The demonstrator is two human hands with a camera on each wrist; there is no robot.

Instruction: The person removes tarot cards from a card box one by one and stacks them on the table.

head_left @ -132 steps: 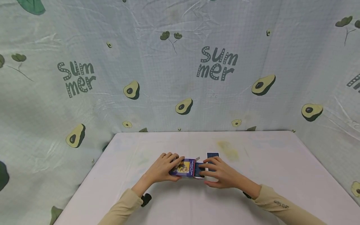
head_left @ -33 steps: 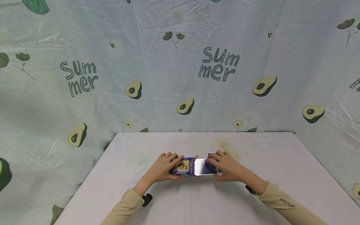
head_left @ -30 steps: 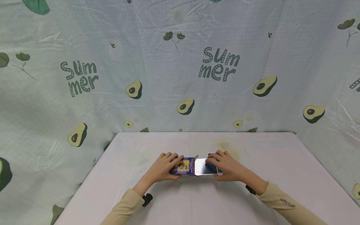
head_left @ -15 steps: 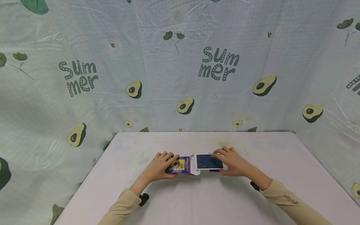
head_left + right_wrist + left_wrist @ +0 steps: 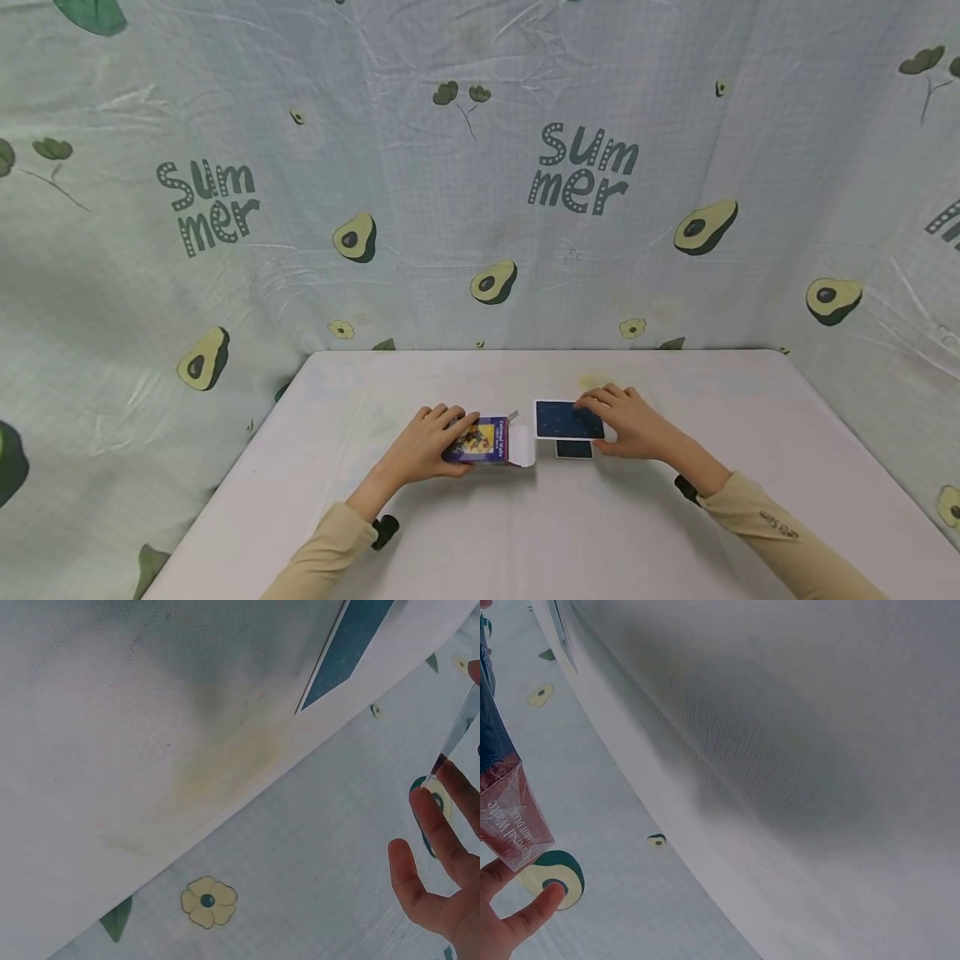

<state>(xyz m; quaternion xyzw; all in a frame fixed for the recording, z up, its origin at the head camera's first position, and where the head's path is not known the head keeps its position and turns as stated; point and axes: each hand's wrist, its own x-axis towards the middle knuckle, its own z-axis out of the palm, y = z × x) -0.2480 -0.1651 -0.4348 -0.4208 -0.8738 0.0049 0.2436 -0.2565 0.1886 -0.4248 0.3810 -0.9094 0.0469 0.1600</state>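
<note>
My left hand (image 5: 427, 447) grips a purple tarot card box (image 5: 483, 440) with a yellow picture, thumb and fingers on its long sides. The white end flap of the box stands open toward the right. Its red end with white lettering shows in the left wrist view, where the box (image 5: 510, 817) is at the left edge. To the right, my right hand (image 5: 633, 425) pinches a dark blue tarot card (image 5: 567, 421) with a white border, held above the table. Below it lies another blue card (image 5: 573, 450), partly hidden in the head view.
A white cloth covers the table (image 5: 487, 533), with a yellowish stain (image 5: 232, 761) toward the back. Behind it hangs a pale curtain (image 5: 420, 183) printed with avocados and lettering. Each wrist wears a dark camera (image 5: 386, 531).
The right hand has drawn the blue card out of the box, then moved it right and away. The left hand and box have shifted slightly left; the open flap now shows.
</note>
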